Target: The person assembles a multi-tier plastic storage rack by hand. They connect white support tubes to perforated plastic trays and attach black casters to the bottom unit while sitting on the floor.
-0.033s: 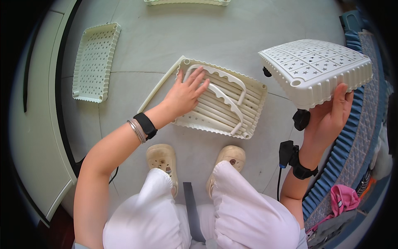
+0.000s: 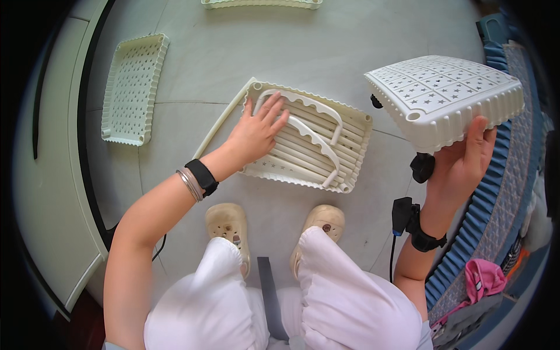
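In the middle of the floor lies a white plastic shelf tray [image 2: 274, 171], its scalloped rim upward. Several white tubes [image 2: 309, 146] are inside it, with two wavy-edged handles [image 2: 318, 139] on top. My left hand [image 2: 256, 128] rests over the tray's left part, fingers stretched out across the handles' near ends. Another white shelf tray [image 2: 449, 84], patterned with star-shaped holes, is held up at the right, bottom side up toward me. Beneath it are black casters [image 2: 422, 167]. My right hand [image 2: 464, 160] grips its near edge, thumb outside and the other fingers hidden underneath.
A third white tray [image 2: 134, 87] lies on the floor at the left, and part of another [image 2: 262, 3] shows at the far edge. A pale cabinet [image 2: 58, 146] stands left. A bed with blue ruffled trim [image 2: 466, 233] runs along the right, with a pink cloth [image 2: 485, 277] on it.
The middle tray with its tubes and handles has shifted slightly left, together with my left hand. The raised tray and my right hand have barely moved.
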The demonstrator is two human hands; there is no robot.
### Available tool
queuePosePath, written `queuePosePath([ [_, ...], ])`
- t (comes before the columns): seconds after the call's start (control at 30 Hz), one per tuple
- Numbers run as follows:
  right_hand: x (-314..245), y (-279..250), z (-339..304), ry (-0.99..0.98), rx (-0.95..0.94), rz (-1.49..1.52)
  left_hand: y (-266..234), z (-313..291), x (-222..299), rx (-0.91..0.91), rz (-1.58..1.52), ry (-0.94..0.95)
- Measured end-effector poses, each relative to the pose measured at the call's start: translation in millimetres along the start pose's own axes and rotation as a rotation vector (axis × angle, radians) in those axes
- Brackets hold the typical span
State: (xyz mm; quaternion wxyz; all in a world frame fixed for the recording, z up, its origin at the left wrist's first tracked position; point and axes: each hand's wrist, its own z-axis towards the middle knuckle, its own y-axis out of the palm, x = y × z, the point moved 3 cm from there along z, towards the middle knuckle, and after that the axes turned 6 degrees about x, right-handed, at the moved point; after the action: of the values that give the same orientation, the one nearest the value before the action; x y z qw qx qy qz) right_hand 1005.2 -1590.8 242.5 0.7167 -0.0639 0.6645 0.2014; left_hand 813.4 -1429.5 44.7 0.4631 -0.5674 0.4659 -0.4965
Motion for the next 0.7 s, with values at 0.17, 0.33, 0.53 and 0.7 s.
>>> queuePosePath([
  [0.17,22,20,-6,-0.204,-0.319,-0.476,-6,-8,-5,0.004,0.021,-0.068],
  [0.33,38,26,-11,-0.503,-0.475,-0.811,-5,-5,-2,0.008,0.023,-0.082],
  [0.53,50,-15,9,-0.383,-0.409,-0.896,-11,24,18,0.038,-0.093,-0.073],
  [0.7,56,2,19,-0.31,-0.439,-0.798,-22,10,12,0.022,-0.048,-0.15],
])
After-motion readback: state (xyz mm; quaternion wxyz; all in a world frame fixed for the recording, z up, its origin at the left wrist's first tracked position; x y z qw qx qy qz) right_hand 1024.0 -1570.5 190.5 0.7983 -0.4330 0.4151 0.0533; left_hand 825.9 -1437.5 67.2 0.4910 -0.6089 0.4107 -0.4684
